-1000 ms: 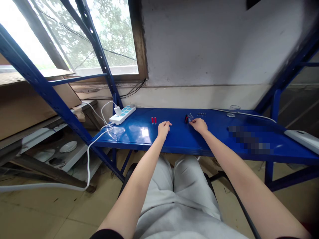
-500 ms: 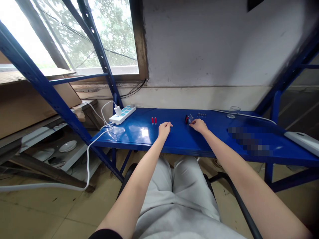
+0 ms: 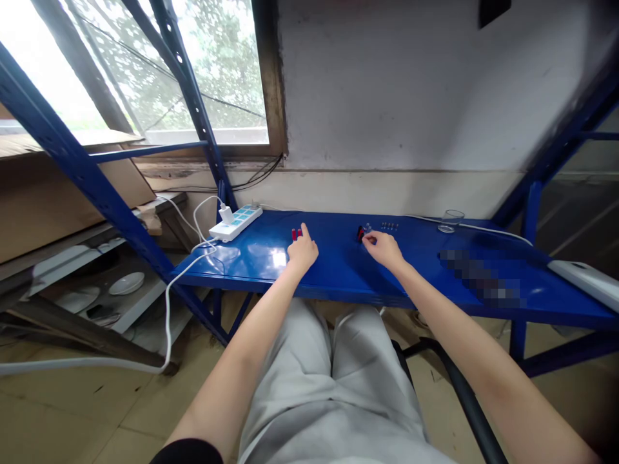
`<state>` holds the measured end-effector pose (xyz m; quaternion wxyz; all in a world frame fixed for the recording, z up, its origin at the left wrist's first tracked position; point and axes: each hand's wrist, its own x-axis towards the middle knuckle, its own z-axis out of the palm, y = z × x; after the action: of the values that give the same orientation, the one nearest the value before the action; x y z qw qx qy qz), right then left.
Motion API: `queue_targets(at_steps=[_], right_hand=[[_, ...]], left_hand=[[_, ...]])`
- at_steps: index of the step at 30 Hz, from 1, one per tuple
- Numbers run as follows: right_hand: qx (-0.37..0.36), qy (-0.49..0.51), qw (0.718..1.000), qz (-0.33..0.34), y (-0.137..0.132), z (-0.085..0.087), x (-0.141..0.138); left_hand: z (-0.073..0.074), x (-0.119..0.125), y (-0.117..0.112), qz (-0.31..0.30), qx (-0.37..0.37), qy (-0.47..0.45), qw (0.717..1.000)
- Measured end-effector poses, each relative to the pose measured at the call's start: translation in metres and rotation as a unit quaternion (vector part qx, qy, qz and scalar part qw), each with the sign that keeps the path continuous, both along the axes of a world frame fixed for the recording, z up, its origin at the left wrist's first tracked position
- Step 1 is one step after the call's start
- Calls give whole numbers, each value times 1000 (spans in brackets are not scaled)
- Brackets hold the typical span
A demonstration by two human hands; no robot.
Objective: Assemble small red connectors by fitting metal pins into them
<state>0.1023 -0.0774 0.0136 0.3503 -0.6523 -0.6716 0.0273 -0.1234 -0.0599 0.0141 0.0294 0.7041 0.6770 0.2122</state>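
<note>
Two small upright cylinders, red with pale lower ends in the earlier frame, stand on the blue table [image 3: 333,258]; the red cylinder [image 3: 293,234] on the left shows best. Beside them is my left hand [image 3: 303,251], index finger stretched out and the others loosely bent; I see nothing held in it. My right hand [image 3: 385,248] has thumb and fingertips brought together, and anything pinched there is too small to make out. Just past its fingertips sit a small black-and-red piece [image 3: 360,233] and a few clear bluish pieces [image 3: 368,227]. Several tiny metallic-looking pieces [image 3: 389,226] stand in rows behind that hand.
A white power strip [image 3: 235,223] with a plugged-in cord lies at the table's left end. A drinking glass [image 3: 451,221] stands back right, near a white cable. A blurred dark object [image 3: 478,277] and a white device [image 3: 585,280] lie further right. Blue rack posts frame both sides.
My left hand has moved left to the red cylinders, and its index finger has straightened. The right hand has stayed by the clear and black-and-red pieces, its fingers shifting slightly.
</note>
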Motion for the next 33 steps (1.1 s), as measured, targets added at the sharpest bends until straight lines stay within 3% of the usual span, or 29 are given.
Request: queue_targets(at_steps=[6, 10, 15, 26, 30, 33], right_hand=[[108, 107, 988, 34, -1, -3, -49], [102, 204, 969, 98, 7, -15, -70], [82, 221, 966, 108, 6, -25, -75], [69, 168, 976, 121, -1, -25, -73], [75, 170, 975, 122, 0, -28, -71], [80, 163, 976, 117, 2, -29, -72]], left_hand=[[-4, -6, 13, 23, -19, 35, 999], [-8, -5, 17, 31, -21, 38, 999], [-13, -6, 21, 29, -15, 21, 999], [-18, -5, 26, 22, 35, -1, 999], [-18, -3, 29, -17, 46, -94, 994], [-18, 3, 31, -83, 74, -246, 963]])
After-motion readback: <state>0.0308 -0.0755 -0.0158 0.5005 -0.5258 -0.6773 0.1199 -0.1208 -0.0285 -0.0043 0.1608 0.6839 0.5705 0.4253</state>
